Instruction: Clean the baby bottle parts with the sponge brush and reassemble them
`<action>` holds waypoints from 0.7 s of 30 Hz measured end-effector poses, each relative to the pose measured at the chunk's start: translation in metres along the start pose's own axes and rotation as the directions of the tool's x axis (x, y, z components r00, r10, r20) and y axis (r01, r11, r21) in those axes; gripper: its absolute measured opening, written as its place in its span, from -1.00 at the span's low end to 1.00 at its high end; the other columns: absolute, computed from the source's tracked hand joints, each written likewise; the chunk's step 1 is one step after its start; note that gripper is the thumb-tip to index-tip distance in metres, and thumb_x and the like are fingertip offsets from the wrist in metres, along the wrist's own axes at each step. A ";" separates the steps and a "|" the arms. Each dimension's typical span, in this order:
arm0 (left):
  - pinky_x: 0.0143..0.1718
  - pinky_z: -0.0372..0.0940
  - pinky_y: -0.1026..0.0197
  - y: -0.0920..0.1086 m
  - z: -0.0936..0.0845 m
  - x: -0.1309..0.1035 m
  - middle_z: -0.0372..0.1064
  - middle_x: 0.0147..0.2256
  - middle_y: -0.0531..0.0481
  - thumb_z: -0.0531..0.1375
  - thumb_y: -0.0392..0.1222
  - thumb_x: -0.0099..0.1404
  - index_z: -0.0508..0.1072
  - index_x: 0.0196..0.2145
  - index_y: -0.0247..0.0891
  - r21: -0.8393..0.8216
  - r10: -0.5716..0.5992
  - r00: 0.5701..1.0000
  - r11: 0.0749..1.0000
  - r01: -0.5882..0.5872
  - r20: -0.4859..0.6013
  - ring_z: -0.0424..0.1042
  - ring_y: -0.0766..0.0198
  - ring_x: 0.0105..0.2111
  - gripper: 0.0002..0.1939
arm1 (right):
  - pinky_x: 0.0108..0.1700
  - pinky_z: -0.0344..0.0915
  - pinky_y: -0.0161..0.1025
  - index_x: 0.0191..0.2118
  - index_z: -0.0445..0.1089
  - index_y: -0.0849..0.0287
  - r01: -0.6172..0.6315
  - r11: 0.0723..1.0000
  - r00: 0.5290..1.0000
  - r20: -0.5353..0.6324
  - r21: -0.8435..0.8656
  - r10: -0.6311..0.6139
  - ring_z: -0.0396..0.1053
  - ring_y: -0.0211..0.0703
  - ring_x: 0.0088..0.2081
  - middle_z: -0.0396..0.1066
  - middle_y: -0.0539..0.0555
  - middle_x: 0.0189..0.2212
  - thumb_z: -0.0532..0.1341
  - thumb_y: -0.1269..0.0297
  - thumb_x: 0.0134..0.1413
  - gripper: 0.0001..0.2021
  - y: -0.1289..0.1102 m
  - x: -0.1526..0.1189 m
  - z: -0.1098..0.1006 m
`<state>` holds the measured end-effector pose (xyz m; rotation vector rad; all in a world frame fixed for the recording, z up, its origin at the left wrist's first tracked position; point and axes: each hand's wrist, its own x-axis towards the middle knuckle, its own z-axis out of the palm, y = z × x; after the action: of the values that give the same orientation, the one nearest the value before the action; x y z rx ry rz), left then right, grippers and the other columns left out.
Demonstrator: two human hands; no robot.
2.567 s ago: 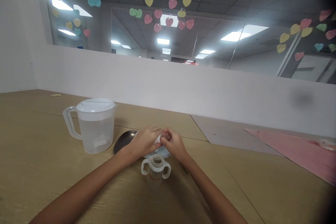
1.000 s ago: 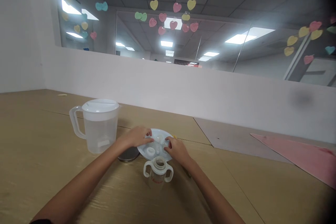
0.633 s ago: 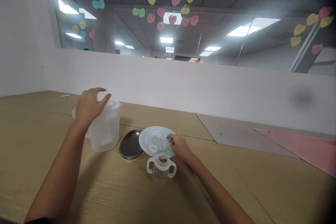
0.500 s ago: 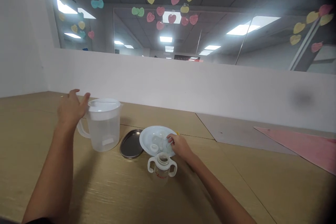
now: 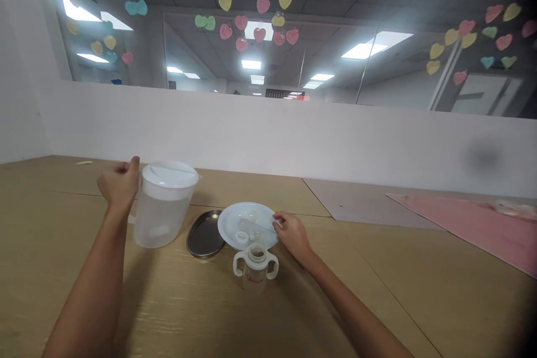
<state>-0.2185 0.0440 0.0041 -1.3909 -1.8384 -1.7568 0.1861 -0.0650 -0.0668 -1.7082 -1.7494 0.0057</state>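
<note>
At the left, my left hand (image 5: 120,183) is closed round the handle of a translucent lidded pitcher (image 5: 163,210), which leans to the right. My right hand (image 5: 291,233) has its fingers curled at the right rim of a white bowl (image 5: 226,226); whether they pinch anything is too small to tell. Small clear and white bottle parts (image 5: 241,238) lie in the bowl. In front of it stands an open clear bottle (image 5: 255,274) with two white handles. A dark metal tray (image 5: 205,235) sits between pitcher and bowl.
A pink sheet (image 5: 470,224) and a grey sheet (image 5: 361,207) lie at the right of the wooden table (image 5: 188,313). Behind the table is a white wall (image 5: 251,134) below a window with heart-shaped notes.
My left hand has closed on the pitcher's handle, and the pitcher has tilted to the right. My right hand has shifted slightly to the bowl's rim. The view has turned a little right.
</note>
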 end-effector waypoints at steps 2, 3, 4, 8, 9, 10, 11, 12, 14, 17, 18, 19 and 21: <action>-0.53 -0.02 0.34 0.027 -0.003 -0.008 0.05 -0.73 0.13 0.11 0.00 0.13 0.29 -0.66 -0.30 -0.005 0.027 0.999 1.000 -0.027 -0.027 0.14 0.40 -0.61 -0.64 | -0.12 0.26 -0.22 -0.26 0.43 0.21 0.005 0.996 0.996 -0.086 0.087 0.003 0.41 -0.13 -0.25 0.49 0.11 -0.30 0.09 0.36 0.02 -0.79 0.009 -0.012 -0.003; -0.52 -0.02 0.34 0.040 -0.004 -0.013 0.07 -0.71 0.12 0.10 -0.02 0.13 0.29 -0.66 -0.30 -0.002 0.073 0.997 0.997 -0.073 -0.040 0.13 0.40 -0.60 -0.66 | -0.14 0.28 -0.22 -0.28 0.43 0.20 0.010 0.992 0.994 -0.106 0.123 0.003 0.41 -0.12 -0.26 0.49 0.11 -0.32 0.07 0.34 0.02 -0.80 0.014 -0.017 -0.004; -0.52 -0.02 0.33 0.052 -0.005 -0.019 0.09 -0.69 0.11 0.10 -0.04 0.13 0.29 -0.66 -0.30 -0.002 0.122 0.992 0.993 -0.122 -0.038 0.13 0.40 -0.60 -0.67 | -0.16 0.29 -0.21 -0.30 0.43 0.20 0.007 0.989 0.993 -0.117 0.151 0.011 0.42 -0.12 -0.27 0.49 0.11 -0.33 0.07 0.32 0.03 -0.80 0.019 -0.022 -0.004; -0.51 -0.02 0.31 0.088 -0.002 -0.040 0.10 -0.69 0.08 0.07 -0.05 0.14 0.23 -0.69 -0.28 -0.015 0.252 0.968 0.968 -0.252 -0.015 0.15 0.37 -0.60 -0.66 | -0.19 0.31 -0.19 -0.36 0.41 0.17 -0.031 0.969 0.989 -0.130 0.244 0.064 0.42 -0.09 -0.30 0.49 0.11 -0.37 0.07 0.26 0.02 -0.81 0.032 -0.032 -0.001; -0.52 -0.02 0.31 0.094 -0.001 -0.045 0.10 -0.69 0.08 0.06 -0.05 0.14 0.22 -0.69 -0.27 -0.028 0.273 0.962 0.962 -0.273 0.006 0.15 0.37 -0.61 -0.66 | -0.20 0.31 -0.18 -0.37 0.40 0.17 -0.035 0.965 0.988 -0.134 0.259 0.072 0.42 -0.09 -0.30 0.48 0.11 -0.38 0.07 0.25 0.02 -0.81 0.033 -0.032 0.000; -0.52 -0.01 0.31 0.099 0.000 -0.050 0.10 -0.70 0.09 0.06 -0.04 0.15 0.21 -0.69 -0.27 -0.044 0.290 0.957 0.956 -0.289 0.026 0.16 0.37 -0.61 -0.65 | -0.19 0.31 -0.18 -0.37 0.40 0.16 -0.035 0.962 0.987 -0.139 0.270 0.075 0.42 -0.09 -0.30 0.48 0.11 -0.38 0.07 0.24 0.01 -0.81 0.033 -0.032 0.001; -0.52 -0.01 0.32 0.103 0.001 -0.053 0.09 -0.70 0.09 0.05 -0.04 0.15 0.20 -0.69 -0.26 -0.062 0.306 0.951 0.951 -0.303 0.044 0.16 0.38 -0.61 -0.65 | -0.19 0.31 -0.18 -0.37 0.40 0.16 -0.034 0.962 0.987 -0.144 0.272 0.076 0.42 -0.08 -0.30 0.48 0.11 -0.38 0.07 0.23 0.01 -0.80 0.033 -0.031 0.002; -0.52 0.00 0.32 0.107 0.001 -0.057 0.09 -0.70 0.10 0.05 -0.04 0.15 0.20 -0.68 -0.26 -0.079 0.320 0.945 0.946 -0.315 0.061 0.16 0.38 -0.62 -0.65 | -0.19 0.30 -0.18 -0.37 0.40 0.16 -0.032 0.962 0.986 -0.150 0.269 0.075 0.42 -0.08 -0.30 0.48 0.11 -0.38 0.07 0.23 0.01 -0.80 0.032 -0.031 0.002; -0.52 0.00 0.32 0.112 0.002 -0.061 0.08 -0.70 0.10 0.05 -0.03 0.15 0.20 -0.69 -0.26 -0.106 0.347 0.934 0.935 -0.338 0.089 0.14 0.39 -0.63 -0.65 | -0.18 0.29 -0.18 -0.36 0.40 0.17 -0.028 0.966 0.987 -0.146 0.259 0.068 0.41 -0.09 -0.30 0.48 0.11 -0.37 0.06 0.23 0.00 -0.79 0.030 -0.032 0.002; -0.53 0.00 0.32 0.114 0.002 -0.061 0.06 -0.71 0.10 0.05 -0.03 0.14 0.20 -0.70 -0.26 -0.141 0.362 0.927 0.927 -0.347 0.098 0.11 0.39 -0.64 -0.64 | -0.18 0.29 -0.18 -0.35 0.40 0.18 -0.029 0.968 0.989 -0.132 0.251 0.064 0.41 -0.09 -0.30 0.48 0.11 -0.38 0.04 0.23 0.02 -0.78 0.027 -0.033 0.000; -0.53 0.00 0.32 0.112 0.002 -0.059 0.05 -0.72 0.10 0.05 -0.03 0.13 0.20 -0.70 -0.27 -0.157 0.355 0.930 0.928 -0.338 0.096 0.11 0.40 -0.64 -0.64 | -0.18 0.28 -0.18 -0.35 0.39 0.18 -0.029 0.967 0.990 -0.130 0.251 0.063 0.41 -0.09 -0.30 0.48 0.11 -0.38 0.04 0.23 0.02 -0.77 0.027 -0.034 0.000; -0.54 0.00 0.32 0.110 0.002 -0.057 0.04 -0.72 0.10 0.05 -0.03 0.13 0.20 -0.70 -0.27 -0.177 0.341 0.935 0.930 -0.322 0.094 0.11 0.40 -0.63 -0.64 | -0.18 0.28 -0.19 -0.35 0.39 0.18 -0.029 0.968 0.990 -0.129 0.251 0.063 0.41 -0.10 -0.30 0.48 0.12 -0.37 0.03 0.22 0.03 -0.77 0.027 -0.034 -0.001; -0.54 -0.01 0.32 0.105 0.000 -0.051 0.01 -0.71 0.11 0.06 -0.03 0.12 0.19 -0.71 -0.27 -0.219 0.300 0.949 0.936 -0.275 0.094 0.09 0.41 -0.64 -0.64 | -0.19 0.28 -0.19 -0.35 0.39 0.18 -0.027 0.968 0.990 -0.127 0.250 0.061 0.41 -0.10 -0.30 0.48 0.11 -0.37 0.03 0.21 0.03 -0.76 0.026 -0.034 -0.002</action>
<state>-0.1144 0.0020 0.0348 -1.7839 -1.4465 -1.7754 0.2065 -0.0927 -0.0930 -1.5286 -1.5421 0.1225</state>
